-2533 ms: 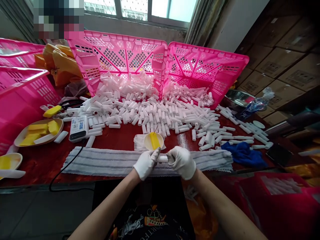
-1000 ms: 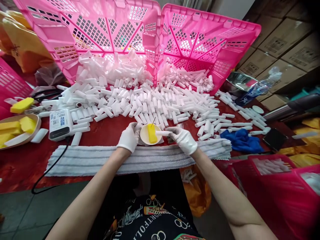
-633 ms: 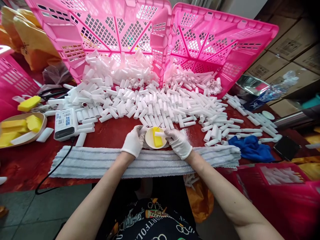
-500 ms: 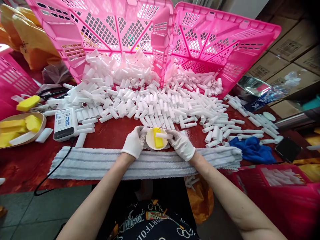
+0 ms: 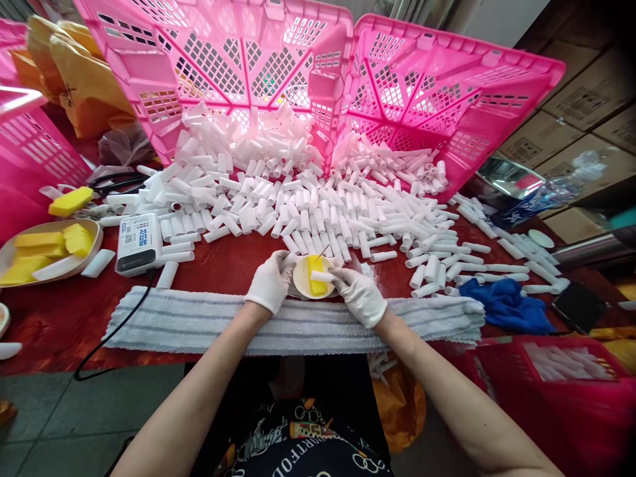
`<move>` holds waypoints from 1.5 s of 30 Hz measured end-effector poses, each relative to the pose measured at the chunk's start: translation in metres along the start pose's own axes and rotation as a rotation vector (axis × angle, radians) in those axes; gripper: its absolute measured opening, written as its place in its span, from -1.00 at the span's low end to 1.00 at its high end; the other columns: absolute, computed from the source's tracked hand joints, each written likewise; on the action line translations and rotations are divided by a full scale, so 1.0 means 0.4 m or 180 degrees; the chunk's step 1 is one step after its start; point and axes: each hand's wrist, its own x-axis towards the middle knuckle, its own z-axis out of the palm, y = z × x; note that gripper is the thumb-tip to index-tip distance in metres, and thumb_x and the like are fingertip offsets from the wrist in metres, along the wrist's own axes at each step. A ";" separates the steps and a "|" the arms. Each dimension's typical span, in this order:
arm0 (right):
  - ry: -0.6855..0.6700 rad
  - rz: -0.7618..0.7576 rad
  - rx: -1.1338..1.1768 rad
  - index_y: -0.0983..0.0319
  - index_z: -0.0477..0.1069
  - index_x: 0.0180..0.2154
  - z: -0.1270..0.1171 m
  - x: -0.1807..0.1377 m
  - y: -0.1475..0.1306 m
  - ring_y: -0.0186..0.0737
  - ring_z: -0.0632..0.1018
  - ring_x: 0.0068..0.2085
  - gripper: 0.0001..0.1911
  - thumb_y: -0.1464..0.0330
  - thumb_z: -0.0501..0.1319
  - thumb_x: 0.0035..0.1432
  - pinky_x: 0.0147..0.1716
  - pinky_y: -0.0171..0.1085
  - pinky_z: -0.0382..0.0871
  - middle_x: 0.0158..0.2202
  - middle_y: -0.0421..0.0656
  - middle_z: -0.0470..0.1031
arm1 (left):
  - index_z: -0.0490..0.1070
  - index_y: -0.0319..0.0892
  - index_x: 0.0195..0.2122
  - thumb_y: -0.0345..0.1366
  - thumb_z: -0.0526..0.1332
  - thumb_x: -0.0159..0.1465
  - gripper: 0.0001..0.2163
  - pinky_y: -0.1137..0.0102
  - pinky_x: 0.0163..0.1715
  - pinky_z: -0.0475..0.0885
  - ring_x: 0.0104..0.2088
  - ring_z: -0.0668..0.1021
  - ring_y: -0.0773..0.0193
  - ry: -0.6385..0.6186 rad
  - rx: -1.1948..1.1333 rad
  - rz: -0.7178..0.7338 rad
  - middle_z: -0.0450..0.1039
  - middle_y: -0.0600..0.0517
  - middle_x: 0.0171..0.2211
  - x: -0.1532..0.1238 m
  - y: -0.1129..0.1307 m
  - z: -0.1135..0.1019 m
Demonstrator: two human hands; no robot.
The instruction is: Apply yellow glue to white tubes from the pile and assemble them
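My right hand, in a white glove, pinches a short white plastic tube. That tube lies across a yellow sponge in a small round pale dish. At the dish's left edge is my left hand, gloved too, with thumb and fingers closed together; white tubes lie right by its fingertips, and I cannot make out what it grips. A thin dark stick juts up at the dish's far rim. Just beyond both hands spreads a large heap of similar white tubes.
Two pink crates tip toward me behind the heap. A striped towel runs along the table's front edge. To the left are a white device with a black cable and a bowl of yellow sponges; a blue cloth lies right.
My view has turned slightly left, so the surroundings sit further right. Both hands stay at the dish; the white tube in my right hand has shifted only slightly over the sponge.
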 end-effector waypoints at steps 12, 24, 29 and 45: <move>0.0176 -0.0440 -0.0760 0.28 0.40 -0.09 0.006 -0.033 0.021 -0.21 0.50 -0.25 -0.64 0.24 0.14 0.12 -0.21 -0.26 0.40 -0.24 -0.04 0.49 | 0.30 -0.18 -0.08 -0.17 0.07 0.22 -0.71 0.36 -0.15 0.38 -0.18 0.51 0.20 -0.0004 -0.0071 0.0070 0.48 -0.07 -0.19 0.002 -0.013 0.007; 0.0373 -0.0843 -0.1183 0.26 0.46 -0.21 0.025 -0.046 0.018 -0.24 0.43 -0.37 -0.74 0.26 0.16 0.11 -0.33 -0.26 0.34 -0.41 -0.08 0.44 | 0.31 -0.16 -0.08 -0.16 0.08 0.21 -0.70 0.33 -0.15 0.38 -0.16 0.51 0.17 -0.0007 -0.0062 0.0065 0.47 -0.07 -0.17 0.001 -0.020 0.008; 0.0196 -0.0941 -0.0864 0.24 0.47 -0.40 0.029 -0.053 -0.001 -0.29 0.41 -0.40 -0.81 0.29 0.15 0.12 -0.37 -0.28 0.33 -0.43 -0.11 0.41 | 0.32 -0.15 -0.12 -0.14 0.13 0.17 -0.70 0.31 -0.14 0.37 -0.17 0.51 0.17 0.0045 -0.0374 0.0029 0.47 -0.06 -0.18 0.013 -0.045 0.020; 0.0349 0.1289 0.1517 0.25 0.31 -0.40 -0.106 -0.086 -0.130 -0.45 0.21 -0.73 -0.56 -0.02 0.14 0.00 -0.77 -0.42 0.02 -0.73 -0.34 0.21 | 0.39 -0.17 -0.16 -0.13 0.14 0.17 -0.72 0.39 -0.17 0.40 -0.23 0.51 0.26 -0.0872 -0.1004 0.0469 0.49 -0.03 -0.22 -0.167 0.150 -0.029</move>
